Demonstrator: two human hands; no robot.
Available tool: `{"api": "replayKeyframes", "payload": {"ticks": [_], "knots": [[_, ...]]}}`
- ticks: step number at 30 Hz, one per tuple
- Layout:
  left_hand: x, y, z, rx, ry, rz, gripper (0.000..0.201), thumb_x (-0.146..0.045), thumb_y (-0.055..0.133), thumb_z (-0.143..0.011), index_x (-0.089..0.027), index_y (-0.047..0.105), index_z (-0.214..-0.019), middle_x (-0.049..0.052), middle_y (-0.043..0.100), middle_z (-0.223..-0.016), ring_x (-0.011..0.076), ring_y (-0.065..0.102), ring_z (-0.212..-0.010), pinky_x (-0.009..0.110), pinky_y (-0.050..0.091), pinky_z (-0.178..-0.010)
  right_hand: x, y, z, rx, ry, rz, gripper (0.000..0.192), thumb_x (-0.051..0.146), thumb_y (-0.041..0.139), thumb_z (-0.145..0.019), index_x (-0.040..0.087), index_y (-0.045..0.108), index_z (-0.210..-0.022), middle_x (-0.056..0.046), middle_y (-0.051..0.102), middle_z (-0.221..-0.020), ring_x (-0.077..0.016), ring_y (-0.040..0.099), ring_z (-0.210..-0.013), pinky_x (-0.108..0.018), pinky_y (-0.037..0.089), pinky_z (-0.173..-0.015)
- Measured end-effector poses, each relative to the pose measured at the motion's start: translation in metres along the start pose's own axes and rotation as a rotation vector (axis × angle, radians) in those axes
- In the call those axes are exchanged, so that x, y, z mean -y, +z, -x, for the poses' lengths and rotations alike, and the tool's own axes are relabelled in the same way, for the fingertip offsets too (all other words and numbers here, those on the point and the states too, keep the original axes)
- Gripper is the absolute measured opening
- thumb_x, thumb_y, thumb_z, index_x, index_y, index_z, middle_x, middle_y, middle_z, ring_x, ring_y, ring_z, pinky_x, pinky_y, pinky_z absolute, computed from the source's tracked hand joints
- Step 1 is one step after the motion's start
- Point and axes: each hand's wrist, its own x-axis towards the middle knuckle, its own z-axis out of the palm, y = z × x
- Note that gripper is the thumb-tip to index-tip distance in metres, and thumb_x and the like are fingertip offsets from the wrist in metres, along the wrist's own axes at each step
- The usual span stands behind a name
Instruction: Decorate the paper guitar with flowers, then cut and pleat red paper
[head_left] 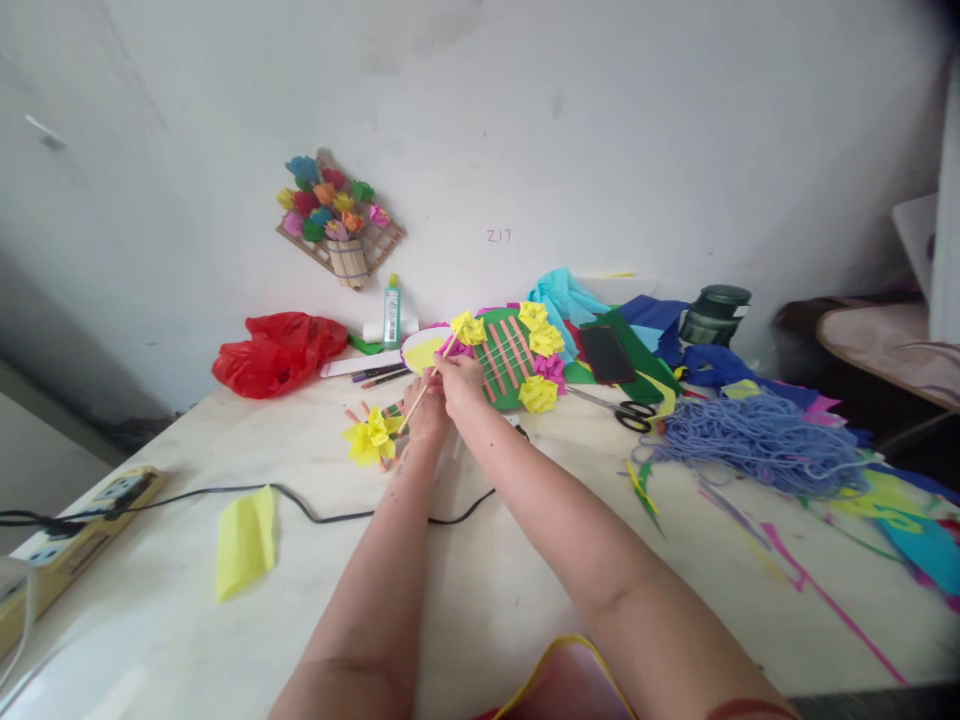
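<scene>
My right hand (pixel 459 382) pinches a thin wooden stick (pixel 420 395) that runs up to a yellow paper flower (pixel 469 328). My left hand (pixel 426 415) lies just under it, fingers closed around the lower part of the stick, above a small woven piece on the table. Another yellow paper flower (pixel 369 438) rests beside my left hand. Right behind my hands stands a green woven paper panel (pixel 506 362) with pink strips and yellow and pink flowers around it.
A red plastic bag (pixel 276 350), glue bottle (pixel 391 312), pens, scissors (pixel 628 410), a phone (pixel 606 353), blue yarn (pixel 757 438), coloured paper sheets and a dark jar (pixel 714 312) crowd the back and right. A black cable (pixel 300 500), power strip (pixel 67 545) and yellow paper (pixel 246 540) lie left.
</scene>
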Motion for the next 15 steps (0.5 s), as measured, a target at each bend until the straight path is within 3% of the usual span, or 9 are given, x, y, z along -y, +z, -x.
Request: {"api": "replayKeyframes", "payload": {"ticks": [5,15], "knots": [[0.0007,0.001,0.0008,-0.024,0.059,0.009,0.026,-0.026,0.039,-0.085,-0.019,0.055,-0.106,0.011,0.061,-0.096,0.0243,0.055,-0.094,0.033,0.041,-0.077,-0.0026,0.0009,-0.0014,0.011,-0.007,0.03,0.015,0.016,0.052,-0.079,0.015,0.053,-0.064,0.002,0.054,-0.047,-0.0089,0.052,-0.039,-0.017,0.042,-0.035],[0.0001,-0.0027,-0.0007,0.039,-0.019,0.018,0.026,-0.026,0.039,-0.085,-0.018,0.053,-0.106,0.01,0.062,-0.099,0.025,0.055,-0.095,0.033,0.042,-0.075,-0.0053,0.0043,0.0004,0.027,0.004,-0.054,0.012,0.015,0.05,-0.08,0.015,0.053,-0.069,0.003,0.053,-0.046,-0.0086,0.053,-0.039,-0.017,0.046,-0.039]]}}
